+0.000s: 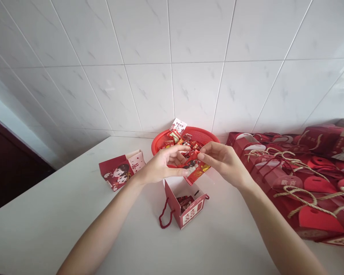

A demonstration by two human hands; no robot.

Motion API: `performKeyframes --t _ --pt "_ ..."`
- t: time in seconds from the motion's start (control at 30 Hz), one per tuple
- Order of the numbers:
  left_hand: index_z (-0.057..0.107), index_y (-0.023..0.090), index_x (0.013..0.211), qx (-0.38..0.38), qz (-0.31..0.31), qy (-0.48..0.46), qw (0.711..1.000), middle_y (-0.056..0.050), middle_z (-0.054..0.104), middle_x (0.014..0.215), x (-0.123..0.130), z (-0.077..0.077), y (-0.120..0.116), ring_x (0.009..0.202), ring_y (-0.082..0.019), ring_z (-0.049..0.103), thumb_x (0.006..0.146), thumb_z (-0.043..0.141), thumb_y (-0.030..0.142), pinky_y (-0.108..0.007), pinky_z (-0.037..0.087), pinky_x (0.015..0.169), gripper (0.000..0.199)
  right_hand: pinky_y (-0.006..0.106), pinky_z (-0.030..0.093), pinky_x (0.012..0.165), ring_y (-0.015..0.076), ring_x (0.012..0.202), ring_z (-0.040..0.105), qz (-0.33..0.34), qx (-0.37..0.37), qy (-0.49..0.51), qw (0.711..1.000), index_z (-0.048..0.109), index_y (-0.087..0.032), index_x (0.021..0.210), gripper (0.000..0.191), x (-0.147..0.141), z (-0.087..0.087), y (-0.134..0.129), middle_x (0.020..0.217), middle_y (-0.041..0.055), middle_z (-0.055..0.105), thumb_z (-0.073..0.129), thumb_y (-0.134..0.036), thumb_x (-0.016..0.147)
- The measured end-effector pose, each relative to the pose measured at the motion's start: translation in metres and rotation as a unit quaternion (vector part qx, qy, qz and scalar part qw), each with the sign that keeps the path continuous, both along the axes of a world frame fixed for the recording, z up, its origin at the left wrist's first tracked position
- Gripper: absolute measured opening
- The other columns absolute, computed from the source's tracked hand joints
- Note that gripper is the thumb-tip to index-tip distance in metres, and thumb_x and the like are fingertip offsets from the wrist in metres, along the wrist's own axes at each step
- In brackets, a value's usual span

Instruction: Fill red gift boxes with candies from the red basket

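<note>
Pinching a red snack packet [197, 171], the right hand [226, 162] hung near the plastic basket [208, 136] at the worktop's [60, 217] back edge (left hand [158, 164] alongside, loosely spread).

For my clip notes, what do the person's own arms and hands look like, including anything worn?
The left hand and right hand are ungloved. The left forearm and right forearm are slim and bare as far as they show: no sleeves, watch or bracelet in view, and no clear markings.
</note>
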State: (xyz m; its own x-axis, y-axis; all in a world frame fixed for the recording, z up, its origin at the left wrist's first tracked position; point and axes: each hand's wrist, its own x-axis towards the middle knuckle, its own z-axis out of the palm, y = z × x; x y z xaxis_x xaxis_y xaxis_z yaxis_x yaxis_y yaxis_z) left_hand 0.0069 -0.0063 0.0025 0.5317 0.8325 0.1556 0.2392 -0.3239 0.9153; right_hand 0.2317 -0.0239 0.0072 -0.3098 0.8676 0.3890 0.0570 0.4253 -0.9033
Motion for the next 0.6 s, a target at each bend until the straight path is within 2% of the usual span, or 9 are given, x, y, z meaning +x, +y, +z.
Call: performKeyframes --t 0.1,0.23,0.33,0.4,0.47,0.53,0.6 --pt "0.056 0.021 0.134 -0.006 -0.006 -0.012 1.000 0.000 0.061 0.090 0.001 0.000 -0.002 0.090 -0.016 0.063 0.074 0.083 0.028 -0.032 0.052 0.085 0.066 0.025 0.041 0.058 0.0118 0.063 0.052 -0.028 -0.002 0.016 0.999 0.059 -0.017 0.073 0.035 0.000 -0.003 0.002 0.070 0.0005 0.060 0.075 -0.048 0.082" --pt "0.052 0.023 0.138 0.000 -0.024 -0.044 0.999 0.003 0.060 0.085 0.000 -0.001 -0.002 0.084 -0.013 0.062 0.074 0.082 0.022 -0.030 0.052 0.084 0.070 0.024 0.033 0.051 0.0093 0.056 0.044 -0.049 -0.052 0.081 0.994 0.057 -0.017 0.071 0.037 -0.003 -0.009 0.005 0.064 -0.0018 0.055 0.077 -0.048 0.078" --pt "0.049 0.026 0.141 0.023 -0.028 -0.032 0.999 0.000 0.065 0.093 -0.007 -0.001 0.001 0.093 -0.016 0.064 0.076 0.080 0.026 -0.031 0.052 0.086 0.072 0.024 0.033 0.051 0.0093 0.056 0.044 -0.045 -0.079 0.092 0.992 0.055 -0.018 0.071 0.037 -0.003 -0.009 0.005 0.065 -0.0018 0.055 0.077 -0.047 0.076" --pt "0.052 0.027 0.139 0.055 -0.019 0.016 0.998 -0.004 0.067 0.109 -0.014 0.001 0.004 0.101 -0.019 0.064 0.080 0.078 0.033 -0.032 0.052 0.087 0.066 0.023 0.032 0.049 0.0092 0.054 0.043 -0.074 -0.065 0.081 0.992 0.054 -0.018 0.071 0.036 -0.003 -0.007 0.003 0.063 -0.0024 0.054 0.074 -0.047 0.077" --pt "0.061 0.026 0.129 0.097 -0.002 0.092 0.991 -0.006 0.066 0.119 -0.020 0.004 0.005 0.102 -0.020 0.064 0.084 0.074 0.040 -0.034 0.051 0.089 0.049 0.023 0.031 0.048 0.0091 0.053 0.042 -0.099 -0.032 0.038 0.994 0.053 -0.018 0.071 0.033 -0.003 -0.005 0.000 0.062 -0.0026 0.053 0.071 -0.044 0.079" --pt "0.070 0.024 0.113 0.129 0.009 0.165 0.978 -0.005 0.068 0.113 -0.024 0.009 0.004 0.099 -0.020 0.064 0.088 0.067 0.045 -0.034 0.050 0.090 0.032 0.023 0.032 0.047 0.0092 0.053 0.042 -0.097 -0.009 -0.025 0.995 0.053 -0.018 0.070 0.029 -0.005 -0.005 -0.004 0.061 -0.0026 0.053 0.068 -0.040 0.081" --pt "0.073 0.022 0.100 0.146 0.008 0.218 0.965 -0.003 0.068 0.102 -0.025 0.014 0.002 0.095 -0.020 0.063 0.091 0.062 0.046 -0.033 0.048 0.086 0.028 0.023 0.033 0.047 0.0092 0.052 0.043 -0.080 -0.002 -0.081 0.994 0.054 -0.018 0.070 0.025 -0.010 -0.008 -0.006 0.060 -0.0029 0.053 0.065 -0.037 0.083"
